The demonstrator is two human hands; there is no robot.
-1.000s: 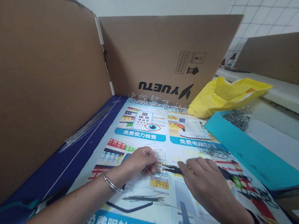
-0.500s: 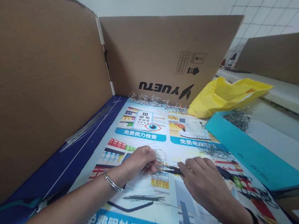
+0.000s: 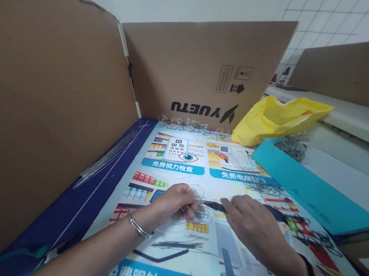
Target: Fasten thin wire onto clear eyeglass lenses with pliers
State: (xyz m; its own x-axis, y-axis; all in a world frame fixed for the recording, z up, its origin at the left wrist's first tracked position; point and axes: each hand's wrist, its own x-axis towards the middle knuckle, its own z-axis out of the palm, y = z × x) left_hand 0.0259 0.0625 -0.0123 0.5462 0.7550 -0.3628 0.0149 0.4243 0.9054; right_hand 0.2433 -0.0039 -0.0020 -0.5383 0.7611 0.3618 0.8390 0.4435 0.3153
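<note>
Thin wire bent into loops [image 3: 197, 192] is pinched between the thumb and fingers of my left hand [image 3: 180, 202]. My right hand [image 3: 250, 214] is closed round a pair of pliers [image 3: 213, 205]; its handles are mostly hidden in the palm. The plier tips point left and reach the wire beside my left fingertips. Whether the jaws are clamped on the wire I cannot tell. Below my hands several short straight wires [image 3: 179, 245] lie on the printed poster [image 3: 213, 240].
Cardboard panels [image 3: 209, 56] stand at the left and back. Wire pieces [image 3: 262, 187] lie right of my hands, and dark wire rings [image 3: 323, 239] lower right. Long wires [image 3: 107, 157] lie at left. A yellow bag [image 3: 268, 120] and a teal box [image 3: 312, 190] stand at right.
The pliers have turned slightly and look more closed at the tips. The wire loops have shifted a little in my left hand. Both hands stay nearly in place.
</note>
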